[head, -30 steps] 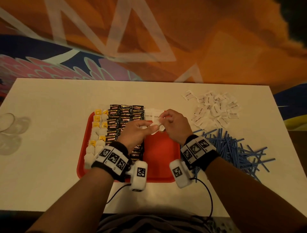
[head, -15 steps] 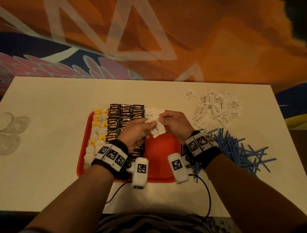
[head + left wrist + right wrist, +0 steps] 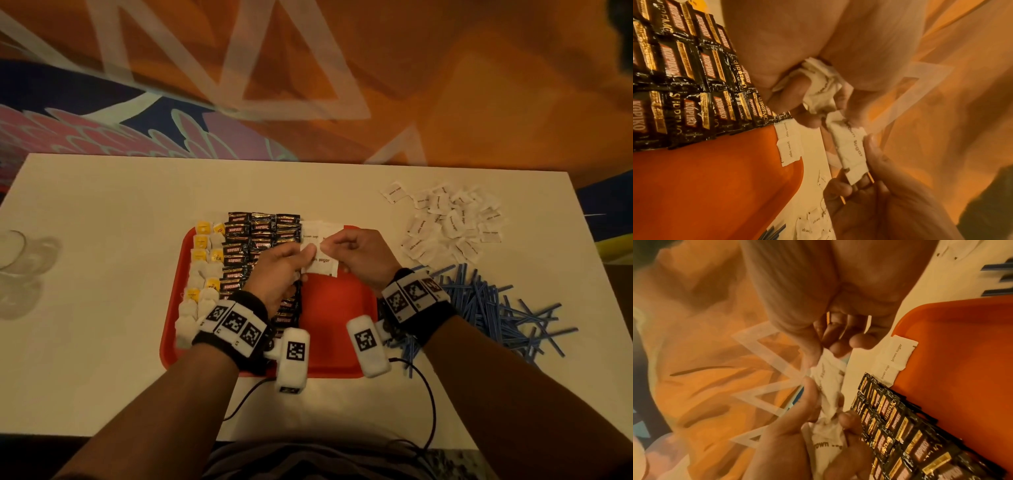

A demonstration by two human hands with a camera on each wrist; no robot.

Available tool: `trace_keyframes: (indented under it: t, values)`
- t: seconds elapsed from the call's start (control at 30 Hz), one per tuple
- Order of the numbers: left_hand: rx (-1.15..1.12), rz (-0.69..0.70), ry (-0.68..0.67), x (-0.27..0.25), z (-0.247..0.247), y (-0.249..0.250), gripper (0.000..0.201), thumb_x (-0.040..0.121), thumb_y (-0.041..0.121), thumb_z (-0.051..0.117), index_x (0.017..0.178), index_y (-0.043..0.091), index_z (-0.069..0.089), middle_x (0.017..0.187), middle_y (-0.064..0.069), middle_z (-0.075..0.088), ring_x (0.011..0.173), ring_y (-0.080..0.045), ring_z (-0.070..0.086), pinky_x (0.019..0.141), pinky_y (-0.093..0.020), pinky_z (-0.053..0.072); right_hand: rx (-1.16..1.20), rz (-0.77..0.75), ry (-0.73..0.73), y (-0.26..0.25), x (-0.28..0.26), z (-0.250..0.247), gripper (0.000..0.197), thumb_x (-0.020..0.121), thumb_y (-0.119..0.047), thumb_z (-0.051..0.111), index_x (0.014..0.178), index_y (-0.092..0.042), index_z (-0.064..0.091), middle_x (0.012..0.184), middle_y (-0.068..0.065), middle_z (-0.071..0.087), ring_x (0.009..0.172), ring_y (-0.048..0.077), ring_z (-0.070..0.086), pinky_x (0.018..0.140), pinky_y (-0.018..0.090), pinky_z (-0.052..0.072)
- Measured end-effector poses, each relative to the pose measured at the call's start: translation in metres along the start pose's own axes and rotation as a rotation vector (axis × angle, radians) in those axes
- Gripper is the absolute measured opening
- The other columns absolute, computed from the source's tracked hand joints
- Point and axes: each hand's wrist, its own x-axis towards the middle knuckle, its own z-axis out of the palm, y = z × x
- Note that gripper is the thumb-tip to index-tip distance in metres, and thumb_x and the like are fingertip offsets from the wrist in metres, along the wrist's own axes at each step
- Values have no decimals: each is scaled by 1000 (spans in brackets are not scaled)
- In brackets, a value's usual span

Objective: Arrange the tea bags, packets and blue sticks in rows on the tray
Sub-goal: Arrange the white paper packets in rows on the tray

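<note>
held above the far middle of the red tray [image 3: 337, 329]: brown sugar packet [image 3: 321, 265], pinched by left hand [image 3: 279, 274] and right hand [image 3: 359, 255] at opposite edges. judged light, limp, easily creased; best taken by the sealed edges. left wrist view showed a crumpled bunch of packets [image 3: 821, 87] in the left fingers, hidden from the head view. head view alone showed the loose packet pile [image 3: 448, 221] and blue sticks [image 3: 486, 308] by the tabletop's right edge.

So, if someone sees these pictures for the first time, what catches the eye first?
Probably the red tray in the middle of the table, with black Kopiko packets in neat rows on its left part. Above it, the left hand and right hand pinch white brown sugar packets. To the right lies a loose heap of blue sticks.
</note>
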Motion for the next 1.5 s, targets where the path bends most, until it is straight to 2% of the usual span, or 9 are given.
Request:
trace_keyframes:
  t: [0.23, 0.37, 0.53, 0.6, 0.77, 0.93, 1.1, 1.37, 1.5]
  values:
    - [-13, 52, 157, 7, -2, -2, 17, 94, 32, 67, 91, 17, 76, 75, 2, 64, 59, -11, 52, 40, -20, 34, -42, 93, -104, 26, 2, 7, 17, 86, -20, 73, 96, -6, 72, 75, 3, 70, 60, 5, 62, 54, 21, 47]
    - [3, -11, 244, 11, -10, -4, 21, 96, 35, 64, 92, 18, 75, 79, 3, 66, 63, -11, 53, 45, -20, 36, -169, 94, 4, 43, 16, 2, 19, 88, -24, 71, 86, -5, 73, 70, 2, 72, 61, 9, 62, 63, 30, 50]
    - [6, -63, 234, 11, -31, -8, 23, 97, 34, 61, 101, 14, 72, 79, 4, 65, 61, -10, 53, 47, -21, 36, -393, 181, 32, 59, 53, -2, 30, 90, -28, 66, 86, 1, 67, 75, 2, 68, 61, 6, 54, 62, 13, 46]
    - [2, -76, 248, 9, -41, -10, 21, 98, 32, 60, 98, 15, 73, 79, 4, 64, 62, -11, 53, 49, -22, 38, -402, 222, 33, 64, 66, 3, 21, 89, -25, 67, 78, -7, 64, 72, 0, 62, 65, 8, 51, 51, 7, 39]
    - [-12, -91, 276, 6, -62, -13, 19, 100, 27, 58, 99, 12, 71, 82, 0, 62, 64, -12, 54, 38, -16, 38, -390, 314, 54, 74, 89, 22, 23, 90, -26, 68, 69, -21, 59, 70, -2, 65, 65, 7, 56, 53, 17, 35]
    - [2, -103, 277, 8, -79, -19, 22, 99, 31, 59, 100, 14, 72, 84, 1, 64, 65, -11, 54, 59, -27, 43, -509, 315, 57, 76, 104, 37, 23, 89, -29, 69, 73, -13, 63, 85, 8, 70, 81, 17, 65, 78, 26, 52]
    - [-13, -121, 264, 9, -85, -20, 21, 98, 30, 59, 99, 15, 72, 79, 4, 64, 66, -12, 54, 62, -30, 42, -541, 363, 195, 82, 106, 44, 28, 82, -39, 74, 90, -19, 57, 100, 1, 61, 79, 14, 56, 67, 26, 45]
    - [-90, -147, 246, 9, -80, -20, 15, 97, 10, 55, 105, 8, 68, 87, -4, 62, 63, -13, 56, 48, -23, 40, -545, 392, 197, 75, 95, 34, 43, 81, -45, 74, 106, -15, 56, 99, 0, 58, 90, 21, 58, 77, 32, 50]
    - [-177, -122, 174, 6, -66, -11, 28, 97, -6, 41, 112, 7, 61, 101, -14, 63, 69, -17, 68, 34, -18, 31, -488, 284, 240, 68, 85, 28, 29, 80, -41, 75, 85, -18, 58, 87, -7, 59, 86, 15, 59, 61, 21, 41]
